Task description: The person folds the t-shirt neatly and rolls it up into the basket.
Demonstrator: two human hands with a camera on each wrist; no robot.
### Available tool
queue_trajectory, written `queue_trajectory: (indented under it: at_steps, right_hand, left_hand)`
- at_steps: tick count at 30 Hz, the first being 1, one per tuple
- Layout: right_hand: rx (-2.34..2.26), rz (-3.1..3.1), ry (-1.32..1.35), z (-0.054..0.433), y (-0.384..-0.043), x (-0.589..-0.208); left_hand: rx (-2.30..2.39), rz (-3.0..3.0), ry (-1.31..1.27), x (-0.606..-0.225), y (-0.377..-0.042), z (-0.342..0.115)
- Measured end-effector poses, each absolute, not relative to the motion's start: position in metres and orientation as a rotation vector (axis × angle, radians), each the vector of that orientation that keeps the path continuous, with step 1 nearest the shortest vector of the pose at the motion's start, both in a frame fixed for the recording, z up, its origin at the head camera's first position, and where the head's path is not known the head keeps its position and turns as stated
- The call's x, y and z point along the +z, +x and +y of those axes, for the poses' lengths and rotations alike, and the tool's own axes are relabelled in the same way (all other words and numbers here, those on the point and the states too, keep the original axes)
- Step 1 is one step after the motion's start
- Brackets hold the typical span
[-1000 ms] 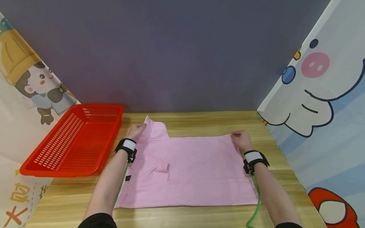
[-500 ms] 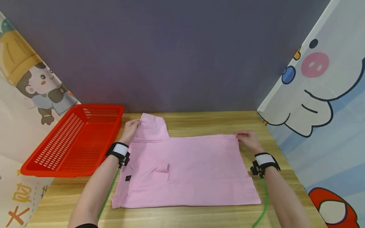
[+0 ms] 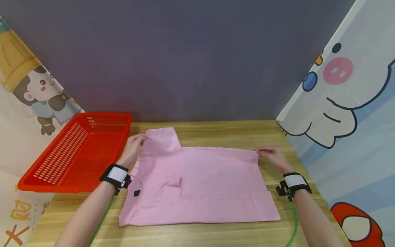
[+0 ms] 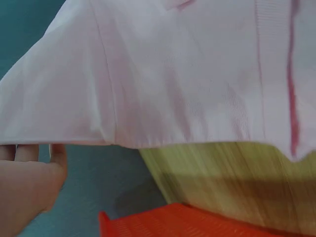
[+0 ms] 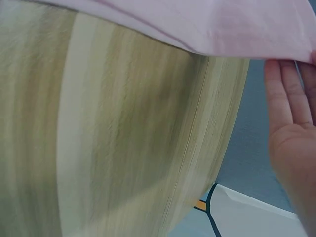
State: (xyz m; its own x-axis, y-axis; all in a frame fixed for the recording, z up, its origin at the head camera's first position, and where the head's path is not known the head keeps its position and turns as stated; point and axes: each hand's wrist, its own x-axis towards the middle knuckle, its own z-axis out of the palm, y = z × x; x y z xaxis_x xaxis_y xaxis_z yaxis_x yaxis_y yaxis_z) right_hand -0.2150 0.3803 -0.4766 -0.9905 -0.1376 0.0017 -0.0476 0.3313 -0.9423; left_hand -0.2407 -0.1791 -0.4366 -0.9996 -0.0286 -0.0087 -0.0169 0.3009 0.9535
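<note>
A pink shirt (image 3: 216,185) lies spread sideways, its sleeve (image 3: 162,139) pointing away at the far left. A small black label (image 3: 137,193) shows near its left edge, and a bunched fold of cloth (image 3: 175,181) sits left of the middle. My left hand (image 3: 132,147) pinches the sleeve's outer corner; in the left wrist view the fingertips of that hand (image 4: 32,180) pass behind the cloth edge. At the far right corner, my right hand (image 3: 273,157) pinches the hem. The right wrist view shows the hand (image 5: 294,118) with its fingertips tucked behind the fabric.
A red plastic basket (image 3: 127,137) with slotted sides stands at the left, close beside my left wrist. The wooden table (image 3: 216,236) ends at a dark grey wall (image 3: 197,68). Cartoon-printed sheets (image 3: 364,144) flank both sides. Green cables (image 3: 294,219) trail from the wristbands.
My left hand has moved left and nearer, drawing the sleeve flatter and wider. My right hand has shifted right and slightly nearer, with the hem corner pulled along.
</note>
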Motion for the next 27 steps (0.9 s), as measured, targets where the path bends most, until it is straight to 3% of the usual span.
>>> queue_trajectory:
  at_steps: [9, 19, 27]
  right_hand:
    - [-1.736, 2.503, -0.229, 0.385, -0.2, -0.476]
    - [-1.753, 2.439, -0.356, 0.396, -0.184, -0.482]
    - [-1.653, 2.425, -0.404, 0.409, -0.169, -0.491]
  left_hand:
    - [-1.913, -2.452, -0.092, -0.431, -0.222, -0.187]
    - [-2.337, -2.163, -0.349, -0.434, -0.202, -0.2]
    - [-2.298, -2.389, -0.505, -0.443, -0.186, -0.214]
